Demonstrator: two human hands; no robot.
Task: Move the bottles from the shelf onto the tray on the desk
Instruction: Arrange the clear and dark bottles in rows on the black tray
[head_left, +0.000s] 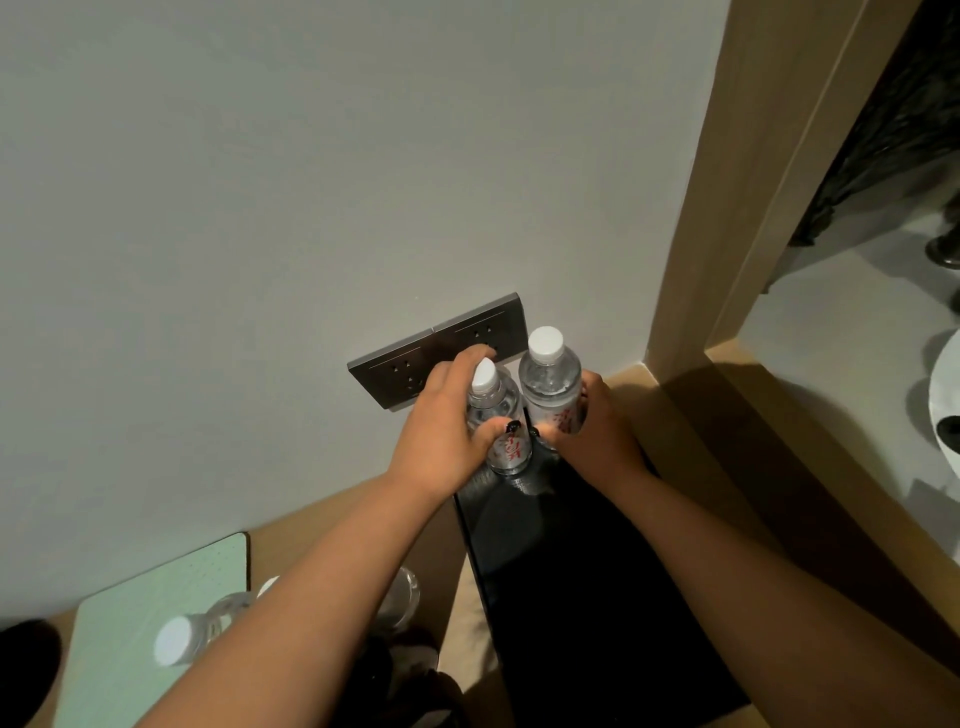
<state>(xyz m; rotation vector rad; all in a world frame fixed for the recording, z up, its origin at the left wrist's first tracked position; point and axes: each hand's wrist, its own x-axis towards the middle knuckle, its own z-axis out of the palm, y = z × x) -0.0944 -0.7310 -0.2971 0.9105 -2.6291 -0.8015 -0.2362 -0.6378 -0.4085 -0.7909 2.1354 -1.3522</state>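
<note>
1. Two clear water bottles, left bottle (500, 421) and right bottle (549, 379), upright at frame center, over the black tray's (571, 571) far end.
2. Left hand (441, 431) fingers curled round one; right hand (597, 431) wrapped round the other.
3. Wall sockets (436, 348) just behind.
4. Another bottle (182, 636) on a green mat (130, 597), lower left.

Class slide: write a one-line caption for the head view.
Left hand and right hand each grip a water bottle at the black tray's far end.
</note>
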